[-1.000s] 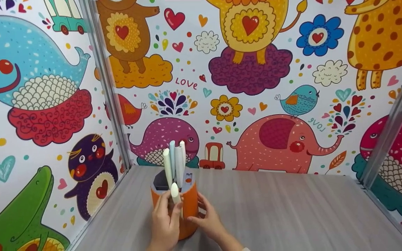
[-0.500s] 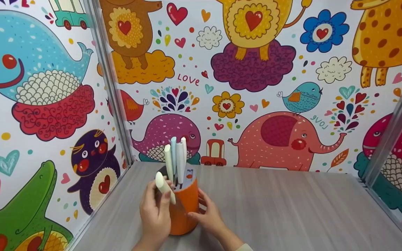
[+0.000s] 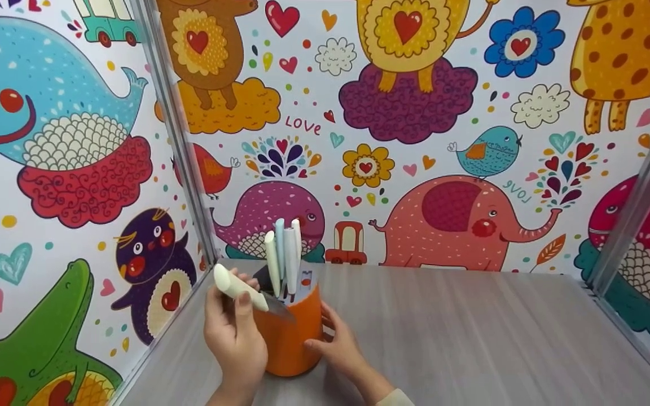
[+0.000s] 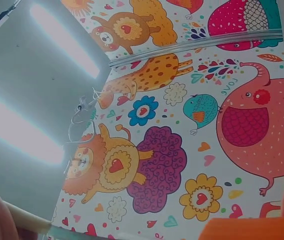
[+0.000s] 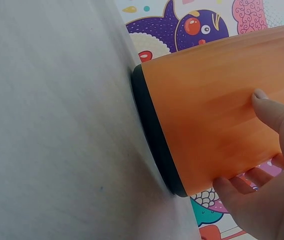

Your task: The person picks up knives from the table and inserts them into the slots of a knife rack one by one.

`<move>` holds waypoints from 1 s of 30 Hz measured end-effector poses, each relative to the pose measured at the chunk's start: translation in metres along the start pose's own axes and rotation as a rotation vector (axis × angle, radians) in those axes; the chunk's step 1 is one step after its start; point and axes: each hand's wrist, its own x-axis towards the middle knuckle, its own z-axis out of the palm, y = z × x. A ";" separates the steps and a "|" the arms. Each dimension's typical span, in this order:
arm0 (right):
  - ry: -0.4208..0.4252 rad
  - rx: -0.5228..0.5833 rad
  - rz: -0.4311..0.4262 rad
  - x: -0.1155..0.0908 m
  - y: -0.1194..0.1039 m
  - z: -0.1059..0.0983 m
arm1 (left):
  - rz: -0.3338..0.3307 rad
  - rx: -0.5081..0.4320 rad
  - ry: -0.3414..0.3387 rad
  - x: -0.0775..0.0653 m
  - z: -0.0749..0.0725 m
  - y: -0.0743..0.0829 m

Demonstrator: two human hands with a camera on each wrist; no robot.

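Observation:
My left hand (image 3: 237, 344) pinches a knife (image 3: 240, 290) by its cream handle, thumb on the near side. The metal blade slants down to the right, across the upper front of an orange knife block (image 3: 292, 347); whether it touches the block I cannot tell. In the left wrist view, part of the handle (image 4: 26, 217) shows beside the blurred fingers. My right hand (image 3: 345, 347) grips the block's right side, its thumb (image 5: 269, 107) on the near face and the other fingers round the far side. Several pale handles (image 3: 290, 259) stick up from the block's top.
The block stands upright on a grey wood-grain table (image 3: 443, 332), its dark base (image 5: 154, 132) on the surface. Cartoon-printed panels (image 3: 370, 214) close in the back and both sides, with metal strips (image 3: 181, 141) at the corners.
My left hand has moved left with the knife, away from the block's front centre. The knife has tipped from near upright to a slant, showing more blade. My right hand keeps its grip.

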 end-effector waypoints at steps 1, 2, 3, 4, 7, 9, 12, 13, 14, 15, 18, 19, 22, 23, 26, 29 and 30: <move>-0.001 0.003 0.002 0.000 0.000 0.000 | 0.002 -0.025 0.013 0.000 0.000 0.002; -0.002 0.007 0.004 0.000 0.000 0.001 | 0.003 -0.043 0.022 0.000 0.000 0.003; 0.000 0.008 0.006 0.000 0.000 0.001 | 0.002 -0.051 0.029 0.001 0.000 0.004; 0.000 0.007 0.007 0.000 0.000 0.002 | -0.003 -0.052 0.033 0.001 0.000 0.005; -0.005 0.011 0.013 0.002 0.001 0.002 | -0.016 -0.051 0.025 0.004 0.000 0.009; -0.005 0.009 0.014 0.002 0.002 0.001 | -0.008 -0.070 0.006 0.006 0.000 0.011; -0.003 -0.003 0.013 0.002 0.002 0.000 | 0.021 -0.115 -0.027 0.009 0.001 0.014; -0.001 -0.005 0.014 0.002 0.002 0.000 | 0.019 -0.126 -0.033 0.010 0.001 0.016; 0.001 -0.008 0.013 0.002 0.001 0.000 | 0.022 -0.131 -0.041 0.011 0.002 0.017; 0.002 -0.011 0.011 0.002 0.001 0.000 | 0.024 -0.124 -0.046 0.012 0.002 0.018; 0.003 -0.016 0.004 0.001 0.000 -0.001 | 0.039 -0.108 -0.056 0.015 0.005 0.020; 0.002 -0.011 0.002 0.001 -0.001 -0.001 | 0.055 -0.105 -0.059 0.016 0.006 0.020; -0.002 -0.005 -0.006 0.002 0.000 -0.002 | 0.095 -0.083 -0.067 0.020 0.009 0.017; 0.000 -0.004 -0.007 0.002 0.001 -0.002 | 0.109 -0.078 -0.070 0.021 0.010 0.016; 0.004 -0.007 -0.011 0.002 0.002 -0.001 | 0.110 -0.047 -0.080 0.025 0.013 0.011; 0.010 -0.014 -0.008 0.002 0.003 -0.001 | 0.095 -0.023 -0.083 0.028 0.013 0.006; 0.012 -0.015 -0.005 0.001 0.002 0.000 | 0.084 -0.017 -0.083 0.028 0.014 0.005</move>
